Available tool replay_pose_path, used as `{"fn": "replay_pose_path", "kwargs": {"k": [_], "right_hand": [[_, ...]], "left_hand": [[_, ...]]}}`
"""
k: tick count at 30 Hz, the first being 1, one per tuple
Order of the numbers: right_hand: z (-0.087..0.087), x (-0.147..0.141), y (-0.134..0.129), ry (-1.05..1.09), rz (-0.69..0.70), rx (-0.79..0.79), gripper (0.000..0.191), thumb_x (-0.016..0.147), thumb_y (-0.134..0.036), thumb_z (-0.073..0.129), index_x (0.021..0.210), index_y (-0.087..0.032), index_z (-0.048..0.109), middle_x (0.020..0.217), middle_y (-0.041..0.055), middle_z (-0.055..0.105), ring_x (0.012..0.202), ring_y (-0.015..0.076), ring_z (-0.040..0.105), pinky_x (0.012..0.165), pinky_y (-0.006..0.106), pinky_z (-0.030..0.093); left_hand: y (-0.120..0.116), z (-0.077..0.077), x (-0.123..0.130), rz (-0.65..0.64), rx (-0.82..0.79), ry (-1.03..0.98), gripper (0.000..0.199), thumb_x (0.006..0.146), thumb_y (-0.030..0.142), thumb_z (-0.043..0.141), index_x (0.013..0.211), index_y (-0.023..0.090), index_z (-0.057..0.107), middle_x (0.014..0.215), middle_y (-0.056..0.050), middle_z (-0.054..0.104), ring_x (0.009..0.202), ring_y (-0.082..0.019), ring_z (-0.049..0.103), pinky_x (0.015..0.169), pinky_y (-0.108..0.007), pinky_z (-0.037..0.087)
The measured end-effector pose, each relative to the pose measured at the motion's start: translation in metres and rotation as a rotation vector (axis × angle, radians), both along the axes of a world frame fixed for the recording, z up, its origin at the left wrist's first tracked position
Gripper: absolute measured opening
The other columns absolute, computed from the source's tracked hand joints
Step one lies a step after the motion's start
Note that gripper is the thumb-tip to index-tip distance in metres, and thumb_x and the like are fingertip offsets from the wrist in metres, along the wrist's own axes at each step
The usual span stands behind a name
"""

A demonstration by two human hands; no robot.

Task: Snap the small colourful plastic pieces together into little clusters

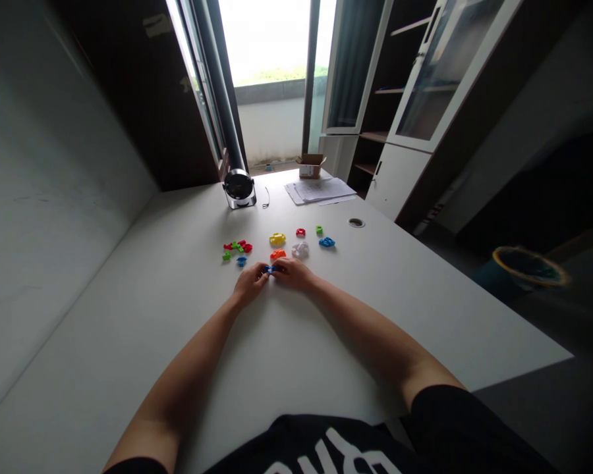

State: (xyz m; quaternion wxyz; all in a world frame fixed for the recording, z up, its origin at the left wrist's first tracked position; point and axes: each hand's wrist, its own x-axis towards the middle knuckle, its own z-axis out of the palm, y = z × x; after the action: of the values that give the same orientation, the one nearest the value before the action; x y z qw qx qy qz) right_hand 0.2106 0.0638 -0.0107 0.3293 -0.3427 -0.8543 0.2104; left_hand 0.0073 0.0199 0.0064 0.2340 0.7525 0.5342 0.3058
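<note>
Between the fingers of both hands is a small blue plastic piece (270, 269), low over the white table. My left hand (252, 281) pinches it from the left, and my right hand (292, 272) grips its other side; the fingers partly cover it. Just beyond the fingertips lies an orange piece (277, 253), with a white piece (300, 249) to its right. A yellow piece (277, 238) sits behind the orange one. To the left of my left hand lie a blue piece (242, 261) and several red and green pieces (238, 246).
Farther right on the table (366, 316) are a blue piece (327, 242), a green piece (319, 230) and a red piece (301, 232). A round black device (239, 187), papers (321, 190) and an open cardboard box (310, 167) stand at the back. A cable hole (356, 223) is at right.
</note>
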Motion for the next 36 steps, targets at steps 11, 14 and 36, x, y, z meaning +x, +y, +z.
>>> {"fn": "replay_pose_path", "kwargs": {"k": [11,14,36], "right_hand": [[0.0029,0.0012,-0.0007,-0.017,0.013,-0.004,0.013,0.087,-0.028,0.065,0.095,-0.018,0.068,0.082,0.0022,0.066,0.068,0.0126,0.053,0.063,0.023,0.039],[0.0016,0.001,0.0002,-0.022,0.009,-0.008,0.012,0.086,-0.027,0.065,0.094,-0.018,0.067,0.083,0.0022,0.066,0.068,0.0126,0.053,0.064,0.023,0.039],[0.0017,0.001,0.0002,-0.027,0.008,-0.009,0.012,0.086,-0.026,0.064,0.095,-0.018,0.067,0.082,0.0018,0.065,0.068,0.0122,0.053,0.064,0.023,0.039]], "left_hand": [[0.0002,-0.0004,0.0005,0.006,0.007,-0.002,0.024,0.087,0.032,0.055,0.106,0.022,0.066,0.084,-0.002,0.069,0.07,-0.015,0.06,0.066,-0.025,0.046],[-0.0003,0.001,0.001,-0.002,0.008,0.001,0.023,0.087,0.032,0.055,0.105,0.022,0.066,0.082,-0.001,0.068,0.069,-0.015,0.059,0.065,-0.025,0.045],[-0.0007,0.0021,0.0016,0.003,0.012,-0.017,0.023,0.086,0.031,0.056,0.105,0.022,0.066,0.08,-0.001,0.068,0.068,-0.015,0.059,0.063,-0.025,0.044]]}}
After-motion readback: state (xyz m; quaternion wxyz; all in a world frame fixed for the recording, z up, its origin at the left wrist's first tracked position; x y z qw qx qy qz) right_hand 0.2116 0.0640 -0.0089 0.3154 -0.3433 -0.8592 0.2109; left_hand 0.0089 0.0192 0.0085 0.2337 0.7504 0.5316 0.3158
